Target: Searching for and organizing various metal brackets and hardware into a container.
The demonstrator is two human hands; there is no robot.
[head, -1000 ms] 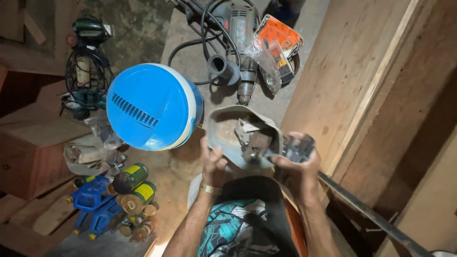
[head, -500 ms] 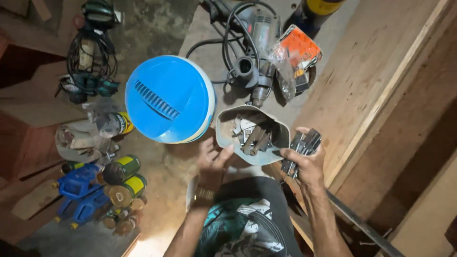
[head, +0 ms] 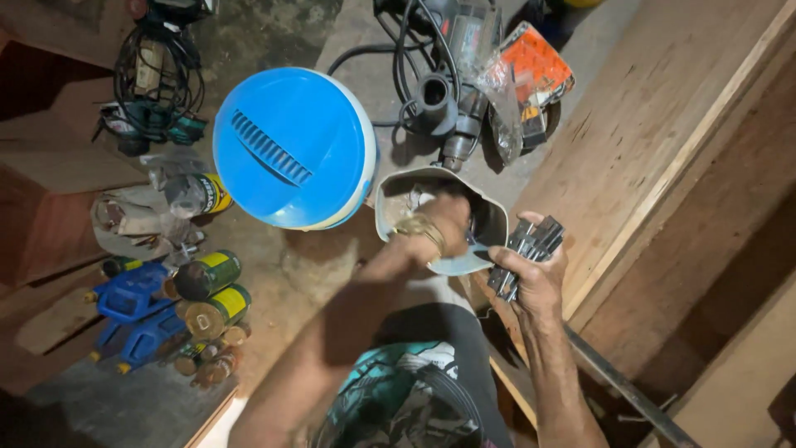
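Observation:
A cut-open grey plastic container (head: 390, 199) sits on the floor in front of me. My left hand (head: 444, 220), with a gold bracelet at the wrist, reaches down inside it; its fingers are hidden by the container's wall. Just to the container's right, my right hand (head: 535, 270) is closed around a bundle of small dark metal pieces (head: 524, 249). More metal pieces lie inside the container, mostly covered by my left hand.
A round blue lid (head: 290, 149) lies left of the container. Power tools with black cords (head: 448, 75) and an orange packet (head: 535, 70) lie behind it. Cans (head: 207, 274), a blue tool (head: 133, 303) and rags sit at left. Wooden boards (head: 663, 166) slope along the right.
My left hand has moved from the container's near edge into its inside. My right hand still holds the metal pieces, a little to the right.

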